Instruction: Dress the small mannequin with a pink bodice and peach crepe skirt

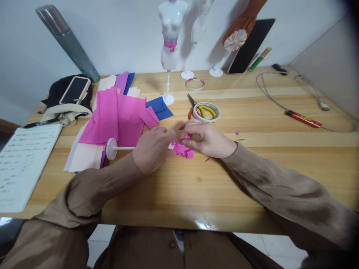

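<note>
My left hand (154,149) is closed around a small white mannequin on a stand, held sideways; its round base (111,149) and thin stem stick out to the left. Most of its body is hidden under my fingers. Crinkled pink crepe paper (184,150) covers the end that shows between my hands. My right hand (209,138) pinches this pink paper between thumb and fingers. Just behind the right hand, scissors (192,100) with red and yellow handles lie under a tape roll (206,118).
Folded pink sheets (106,119) top a stack of coloured paper at left, near a notebook (28,164) and a phone (75,90). A dressed mannequin (170,30) stands at the back, beside another. A cable (275,102) and red stick (304,118) lie right.
</note>
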`<state>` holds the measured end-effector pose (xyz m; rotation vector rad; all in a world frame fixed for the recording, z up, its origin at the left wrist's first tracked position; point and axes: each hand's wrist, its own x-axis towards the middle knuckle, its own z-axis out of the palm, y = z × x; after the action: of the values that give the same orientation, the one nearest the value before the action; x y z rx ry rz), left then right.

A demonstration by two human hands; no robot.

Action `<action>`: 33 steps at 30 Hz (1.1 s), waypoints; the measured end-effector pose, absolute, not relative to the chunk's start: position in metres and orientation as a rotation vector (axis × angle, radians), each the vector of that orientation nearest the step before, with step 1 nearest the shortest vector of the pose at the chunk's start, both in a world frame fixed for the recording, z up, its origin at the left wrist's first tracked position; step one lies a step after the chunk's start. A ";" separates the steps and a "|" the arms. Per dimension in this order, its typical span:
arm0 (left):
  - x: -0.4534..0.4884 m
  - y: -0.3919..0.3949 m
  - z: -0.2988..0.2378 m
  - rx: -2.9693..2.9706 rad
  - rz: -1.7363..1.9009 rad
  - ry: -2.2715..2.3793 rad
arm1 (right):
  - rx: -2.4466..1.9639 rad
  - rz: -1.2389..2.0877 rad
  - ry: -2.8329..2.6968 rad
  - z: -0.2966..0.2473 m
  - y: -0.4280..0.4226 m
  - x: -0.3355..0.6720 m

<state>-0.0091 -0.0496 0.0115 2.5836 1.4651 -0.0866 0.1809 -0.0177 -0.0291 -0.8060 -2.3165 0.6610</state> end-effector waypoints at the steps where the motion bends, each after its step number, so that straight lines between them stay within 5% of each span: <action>1: -0.009 -0.050 0.012 2.583 -0.094 1.469 | -0.796 0.652 -2.325 -0.029 -0.018 0.181; 33: -0.008 -0.049 0.010 2.546 -0.006 1.520 | -0.690 0.532 -2.382 -0.032 -0.017 0.179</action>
<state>-0.0077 -0.0495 0.0101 2.5462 1.5201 -0.0056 0.1794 -0.0166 -0.0320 -0.6903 -2.3821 0.5320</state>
